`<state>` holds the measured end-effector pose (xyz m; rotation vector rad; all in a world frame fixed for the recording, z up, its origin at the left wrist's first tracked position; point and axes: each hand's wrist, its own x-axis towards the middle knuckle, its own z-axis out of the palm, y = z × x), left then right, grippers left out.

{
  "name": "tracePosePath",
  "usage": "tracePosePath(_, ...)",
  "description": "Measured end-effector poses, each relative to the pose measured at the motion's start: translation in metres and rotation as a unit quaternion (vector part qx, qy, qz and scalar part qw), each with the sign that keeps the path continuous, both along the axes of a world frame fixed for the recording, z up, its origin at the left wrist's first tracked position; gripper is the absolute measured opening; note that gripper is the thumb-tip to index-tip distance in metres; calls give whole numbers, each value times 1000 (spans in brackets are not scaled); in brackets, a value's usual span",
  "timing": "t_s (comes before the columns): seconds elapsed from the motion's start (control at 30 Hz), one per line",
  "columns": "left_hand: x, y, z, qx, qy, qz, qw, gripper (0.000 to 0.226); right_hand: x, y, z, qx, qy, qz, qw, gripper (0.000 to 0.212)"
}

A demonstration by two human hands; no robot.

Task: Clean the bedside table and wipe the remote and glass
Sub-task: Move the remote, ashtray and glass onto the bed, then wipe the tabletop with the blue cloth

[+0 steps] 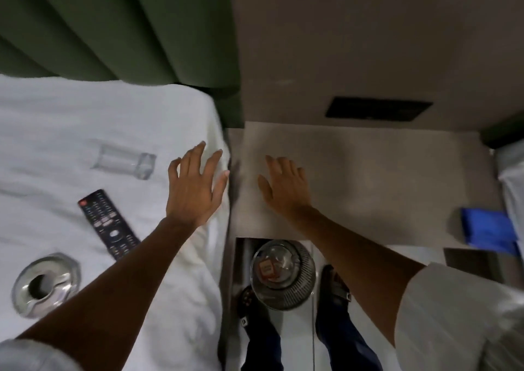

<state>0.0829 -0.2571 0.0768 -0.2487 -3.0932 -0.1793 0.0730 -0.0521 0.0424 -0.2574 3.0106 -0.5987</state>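
Observation:
The beige bedside table [382,178] fills the middle right, its top bare. My right hand [286,186] hovers over its left part, fingers spread, holding nothing. My left hand [195,183] is open above the edge of the white bed [56,132], also holding nothing. A clear glass [124,162] lies on its side on the bed, left of my left hand. A black remote [109,224] lies on the bed below the glass, partly covered by my left forearm. A blue cloth [489,230] rests at the table's right edge.
A glass ashtray [45,281] sits on the bed at the lower left. A round metal bin [283,274] stands on the floor between my feet, below the table's front edge. A green headboard [119,27] rises behind the bed. A dark panel [378,110] is set in the wall.

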Motion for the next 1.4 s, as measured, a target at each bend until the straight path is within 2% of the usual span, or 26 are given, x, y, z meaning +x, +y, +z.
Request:
tracePosePath(0.17,-6,89,-14,-20,-71,-75,994,55,22,95,-19,46,-1,-35,998,50)
tracePosePath(0.4,-4,220,-48,-33,-102,-154,982,52,64,244,-46,40,-54,-149,986,46)
tracePosePath(0.53,-1,304,-90,-32,-104,-211,972,50,98,353,-74,56,-69,-234,968,44)
tracePosePath(0.63,-11,366,-142,-48,-95,-250,962,51,115,446,-106,102,-51,-308,945,54)
tracePosePath(0.77,-19,389,-205,-77,-124,-194,970,65,122,525,-143,138,-123,-308,933,57)
tracePosePath(0.83,-12,382,-229,-75,-103,-174,976,67,132,529,-163,107,-139,-309,935,58)
tracePosePath(1.0,-14,373,-252,-47,-59,-168,983,68,134,456,-191,83,-84,-364,924,60)
tracePosePath(1.07,-14,375,-252,-38,-41,-167,984,68,128,419,-192,69,-89,-337,935,65)
tracePosePath(1.2,-12,374,-257,-24,-15,-165,986,67,125,356,-193,69,-90,-190,975,73)
tracePosePath(1.3,-15,370,-262,-25,-8,-163,986,68,120,372,-190,78,-98,-150,981,70)
tracePosePath(1.4,-15,372,-264,-19,-19,-161,987,69,116,426,-185,85,-127,-204,967,68)
